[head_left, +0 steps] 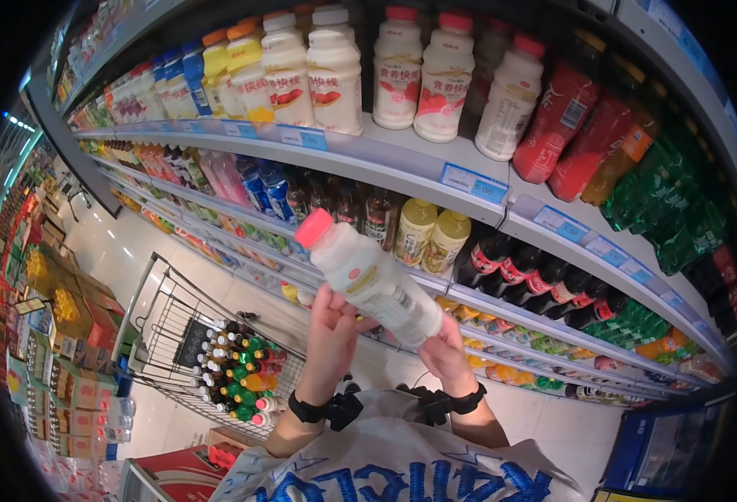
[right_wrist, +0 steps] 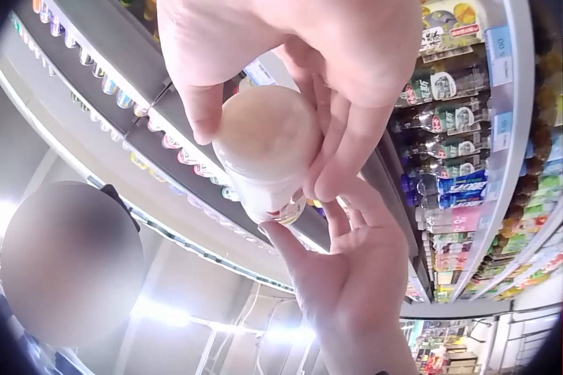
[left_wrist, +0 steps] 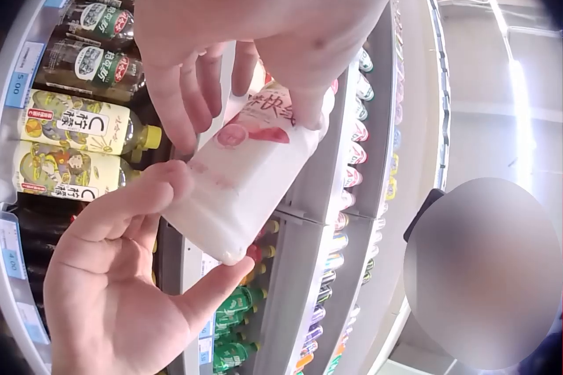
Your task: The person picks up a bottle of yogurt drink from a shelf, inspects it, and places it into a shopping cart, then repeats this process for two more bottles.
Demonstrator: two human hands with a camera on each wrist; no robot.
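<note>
A white milk drink bottle [head_left: 377,280] with a pink cap is held tilted in front of the shelves, its cap toward the upper left and the side with small print and a barcode toward the head camera. My left hand [head_left: 332,322] holds it from below, near the upper body, thumb and fingers on opposite sides in the left wrist view. Around the base, my right hand [head_left: 445,347] grips with thumb and fingers; the round bottom [right_wrist: 268,124] faces the right wrist camera. The red-printed label [left_wrist: 255,133] shows in the left wrist view.
Similar milk drink bottles [head_left: 398,71] line the upper shelf, beside red bottles [head_left: 559,117]. Yellow-labelled lemon drinks [head_left: 415,230] and cola bottles [head_left: 519,272] stand lower. A wire shopping cart [head_left: 155,351] holding several bottles is at the left. Stacked cartons [head_left: 71,351] stand farther left.
</note>
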